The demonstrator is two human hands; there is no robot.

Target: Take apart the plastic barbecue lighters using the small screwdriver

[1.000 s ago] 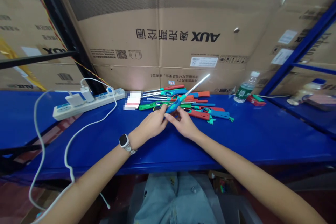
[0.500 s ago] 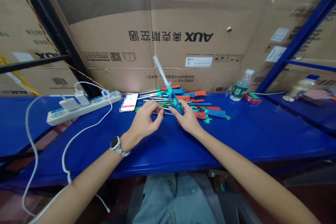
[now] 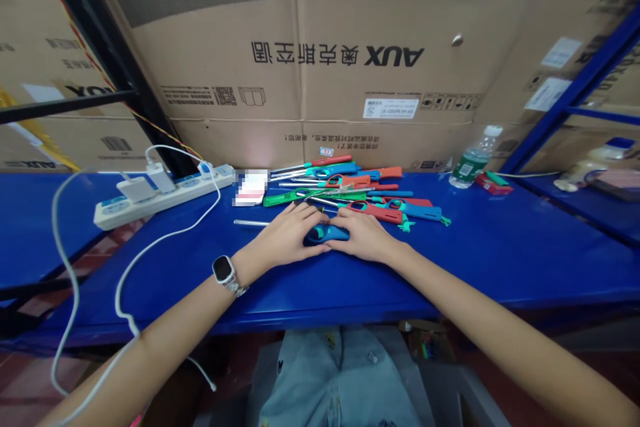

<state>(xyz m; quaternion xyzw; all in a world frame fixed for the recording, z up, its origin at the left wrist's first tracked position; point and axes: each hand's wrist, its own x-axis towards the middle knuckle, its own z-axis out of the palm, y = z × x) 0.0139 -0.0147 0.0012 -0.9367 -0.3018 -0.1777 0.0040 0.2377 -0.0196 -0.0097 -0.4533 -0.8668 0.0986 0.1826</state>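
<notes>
A blue gas lighter with a long metal barrel lies level and low over the blue table, its barrel tip pointing left. My left hand is closed around its trigger end, covering part of it. At the handle's other end, my right hand grips with thumb and fingers. Just beyond both hands is a pile of similar lighters, among them a red one, a green one, an orange-red one and a blue one. Fingers hide the middle of the held lighter.
A white power strip with chargers and a trailing white cable stands at the left. Next to the pile lies a white card. A water bottle and a small red box are at the right. Large cardboard walls the back.
The blue lighter has come down from upright to level, its barrel now pointing left. My left hand has moved onto it, joining my right hand.
</notes>
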